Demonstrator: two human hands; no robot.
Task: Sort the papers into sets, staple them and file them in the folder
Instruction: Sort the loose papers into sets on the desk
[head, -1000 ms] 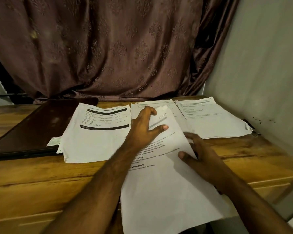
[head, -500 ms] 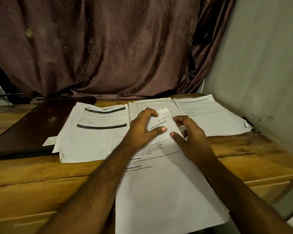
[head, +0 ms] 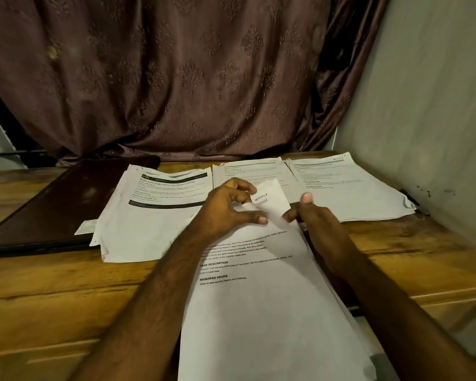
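Four lots of papers lie on the wooden surface (head: 39,284), along with one dark folder (head: 52,204) and two hands. The near stack (head: 259,312) runs from under both hands back toward the person and overhangs the surface's front edge. Its top sheet shows the printed headings "TASK DESCRIPTION" and "REQUIRED PROPS"; the smaller lines are too fine to read. The far corner of that sheet is curled up, and its back carries handwriting that looks like "SECTION 3".

To the left of the left hand (head: 226,213) lies a fanned pile (head: 149,215) with black bars across its top page, partly over the folder's right edge; a small white label (head: 86,226) sits on the folder beside it. Beyond the hands is a middle pile (head: 248,171), and beyond and to the right of the right hand (head: 313,218) a fourth pile (head: 346,188) beside the wall (head: 423,119).

The left hand pinches the raised corner, fingers curled over it and thumb stretched beneath. The right hand pinches the same corner from the right, thumb up on the paper's edge and a finger below it.
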